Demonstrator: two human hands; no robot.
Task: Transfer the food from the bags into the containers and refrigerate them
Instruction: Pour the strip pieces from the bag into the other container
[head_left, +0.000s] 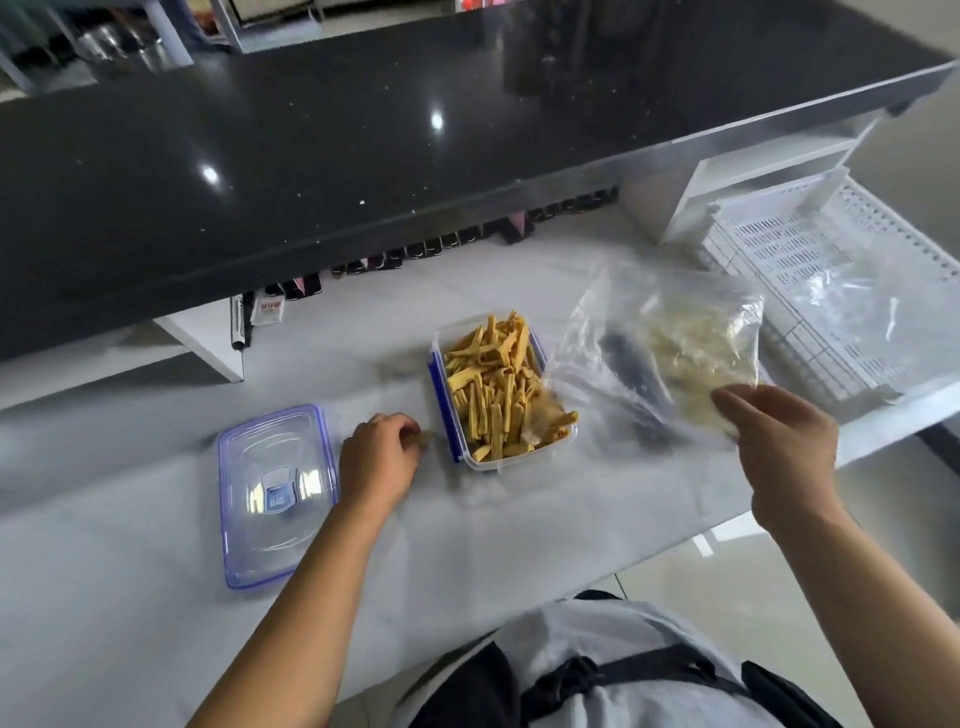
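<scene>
Head view: the right hand (779, 441) grips a clear bag (613, 332) by its near edge, held up just beyond the knuckles. Left of that hand sits the open container (511, 464), heaped with yellow strips (493, 384). The left hand (379, 457), fingers curled, pinches what looks like a stray strip (427, 439) on the desk (130, 571), with the lid (275, 493) at its left. The bag is likely light, limp and slippery, best held by a corner. Blur hides what its pale contents (696, 348) are and whether its mouth is open.

One container (519, 458), one lid (275, 493), two clear bags (613, 364) (867, 306) and one white basket (800, 244).
</scene>
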